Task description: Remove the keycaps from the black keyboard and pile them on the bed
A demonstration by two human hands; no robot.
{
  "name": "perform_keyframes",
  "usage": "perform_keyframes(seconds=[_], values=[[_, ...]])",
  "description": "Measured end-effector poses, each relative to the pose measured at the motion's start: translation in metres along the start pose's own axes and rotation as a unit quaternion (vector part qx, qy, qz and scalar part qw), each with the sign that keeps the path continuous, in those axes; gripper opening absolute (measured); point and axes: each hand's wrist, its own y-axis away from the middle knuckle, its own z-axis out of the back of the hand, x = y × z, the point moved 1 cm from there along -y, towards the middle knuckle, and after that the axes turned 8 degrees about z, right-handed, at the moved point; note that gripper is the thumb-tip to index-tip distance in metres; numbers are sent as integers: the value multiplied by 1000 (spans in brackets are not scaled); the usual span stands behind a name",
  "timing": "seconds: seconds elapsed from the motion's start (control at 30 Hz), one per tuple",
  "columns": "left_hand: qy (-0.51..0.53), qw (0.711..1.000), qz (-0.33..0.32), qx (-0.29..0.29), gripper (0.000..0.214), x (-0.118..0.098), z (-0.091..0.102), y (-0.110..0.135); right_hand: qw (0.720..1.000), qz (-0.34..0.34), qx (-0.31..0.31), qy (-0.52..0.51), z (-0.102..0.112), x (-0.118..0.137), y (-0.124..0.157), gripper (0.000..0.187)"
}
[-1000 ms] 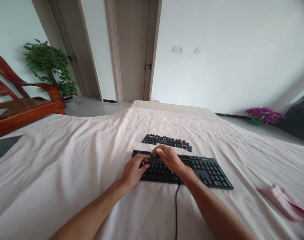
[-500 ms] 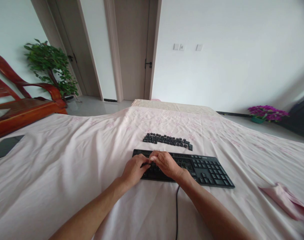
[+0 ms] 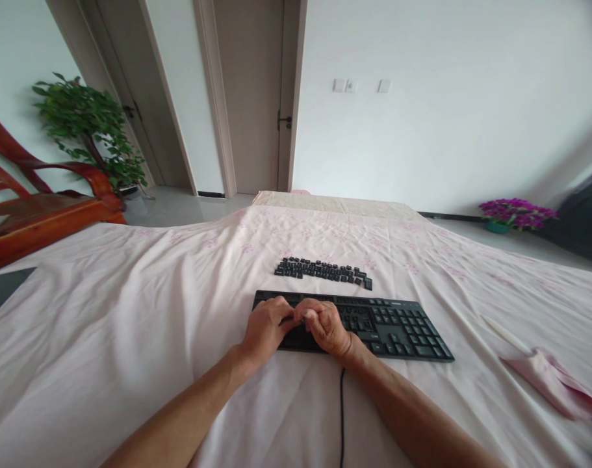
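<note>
Presently, the left hand [image 3: 266, 331] is bending at the centre of the frame, thumb and forefinger nearly together. The right hand [image 3: 325, 325], just beside it, is curling into a loose fist, its fingers folded well in. The fingertips of both are coming out too small and too shadowed to read; whether either is gripping a keycap or a tool, I cannot tell. The two hands are appearing to touch.

Beneath them, the black keyboard [image 3: 386, 330] is lying flat across the lower middle of the frame, the hands covering much of its left half. Just to the right of the fist, part of the letter block is showing without caps. Loose keycaps [image 3: 320, 270] are lying in rows just above the keyboard, and the cable [image 3: 342, 416] is running down to the bottom edge.

The step in hand is, in my judgement, work on single keys. Good practice would be keeping one hand steadying the board, since the wrinkled tablecloth [image 3: 198, 383] is probably giving little hold, moving each cap straight along its stem without twisting, and preserving the order of the rows.

Farther out, a pink cloth [image 3: 559, 383] is lying at lower right, and a wooden chair [image 3: 56, 224] is standing at left.
</note>
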Motion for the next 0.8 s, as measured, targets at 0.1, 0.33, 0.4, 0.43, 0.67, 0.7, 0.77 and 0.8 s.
perform_keyframes(seconds=[0.1, 0.33, 0.4, 0.43, 0.67, 0.7, 0.77, 0.8], values=[[64, 998, -3, -1, 19, -2, -1, 1, 1000, -2, -30, 0, 1, 0, 2, 50], [204, 977, 67, 6, 11, 6, -3, -3, 993, 53, -18, 102, 5, 10, -5, 48], [235, 967, 102, 15, 19, 9, -4, -3, 986, 65, -8, 154, 5, 14, -7, 44], [245, 962, 116, 16, 23, 10, -5, -4, 982, 69, -6, 174, 6, 15, -8, 41], [337, 929, 150, -25, 48, 19, -10, -4, 969, -41, 12, 243, 9, 11, -17, 32], [346, 926, 149, -29, 50, 20, -11, -4, 966, -62, 26, 249, 9, 10, -18, 28], [357, 922, 147, -31, 53, 21, -11, -4, 959, -96, 57, 262, 7, 9, -19, 21], [360, 921, 146, -30, 54, 21, -10, -4, 955, -109, 71, 268, 6, 9, -19, 18]])
